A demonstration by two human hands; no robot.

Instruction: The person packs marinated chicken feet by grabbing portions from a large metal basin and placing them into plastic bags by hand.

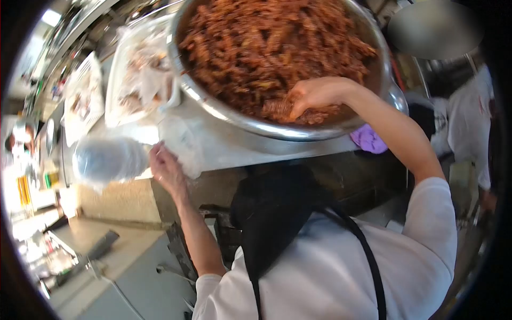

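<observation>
A large metal bowl (205, 104) is heaped with reddish-brown, sauce-coated pieces that look like chicken feet (272, 42). Inside its near right side, my right hand (320, 96) curls its fingers around some of them. To the left of the bowl, my left hand (168, 169) has its fingers bent together at the end of a round stack in clear plastic wrapping (109, 160). The fingertips look pinched on the plastic, though blur hides the exact grip. Behind that hand, a loose clear plastic bag (184, 141) lies on the metal table (234, 149).
Left of the bowl stand a white tub (112, 101) and a white basket (85, 125), both with plastic-covered contents. A purple cloth (369, 140) sits under the bowl's right edge. A person in white (469, 122) is at the far right. A counter (122, 229) is at lower left.
</observation>
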